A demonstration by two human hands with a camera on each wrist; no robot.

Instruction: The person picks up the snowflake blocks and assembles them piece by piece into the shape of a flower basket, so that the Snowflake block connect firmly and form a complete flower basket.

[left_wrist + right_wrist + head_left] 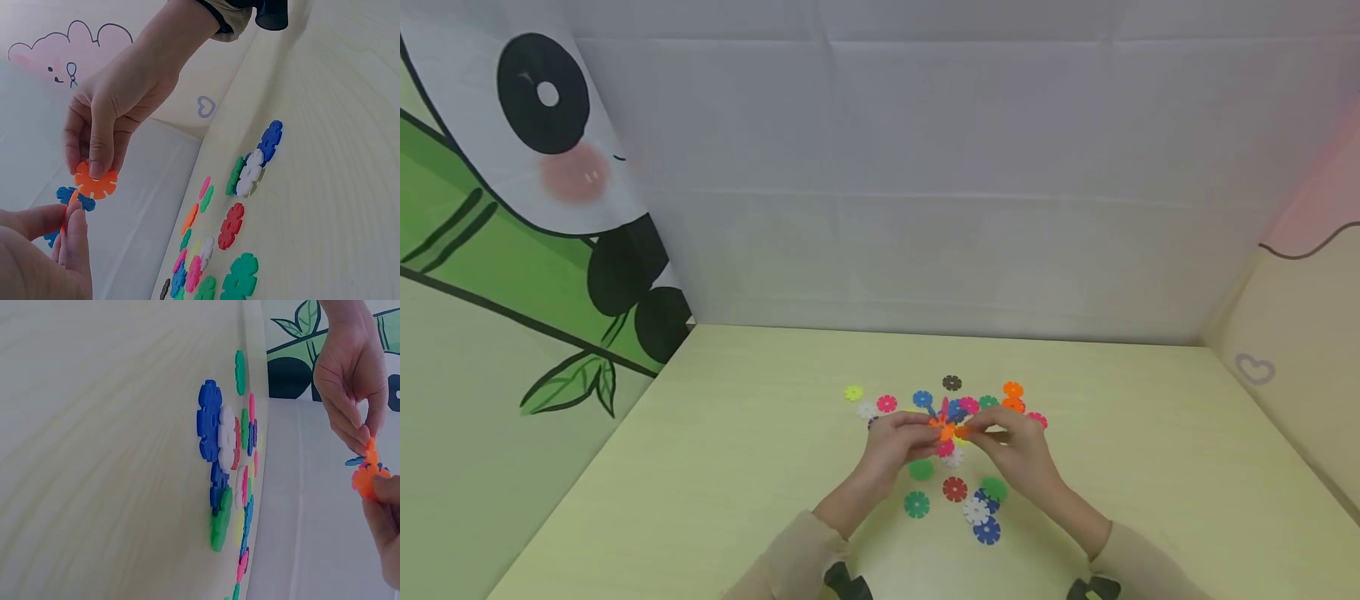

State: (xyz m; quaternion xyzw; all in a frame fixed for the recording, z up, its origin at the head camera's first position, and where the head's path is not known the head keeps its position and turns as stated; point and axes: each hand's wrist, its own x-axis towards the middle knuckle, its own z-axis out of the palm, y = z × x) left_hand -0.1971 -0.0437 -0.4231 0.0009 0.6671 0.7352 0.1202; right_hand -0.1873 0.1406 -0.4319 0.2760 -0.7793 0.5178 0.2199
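Left hand (895, 444) pinching an orange-and-blue cluster (942, 428), up over the middle of the tabletop (737, 467)! Right hand (1021, 444) pinches an orange disc (100, 184) right up against it; whether they've joined, can't tell. Below, a dark disc (952, 382) lies nearest the far edge, a blue disc (987, 531) nearest the near edge.

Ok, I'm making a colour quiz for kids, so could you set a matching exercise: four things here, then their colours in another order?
1. Leftmost disc, head view
2. Disc between two green discs, head view
3. Heart on the wall
4. Held disc, in right hand

A. Purple
B. Orange
C. Yellow
D. Red

Pairs: 1-C; 2-D; 3-A; 4-B
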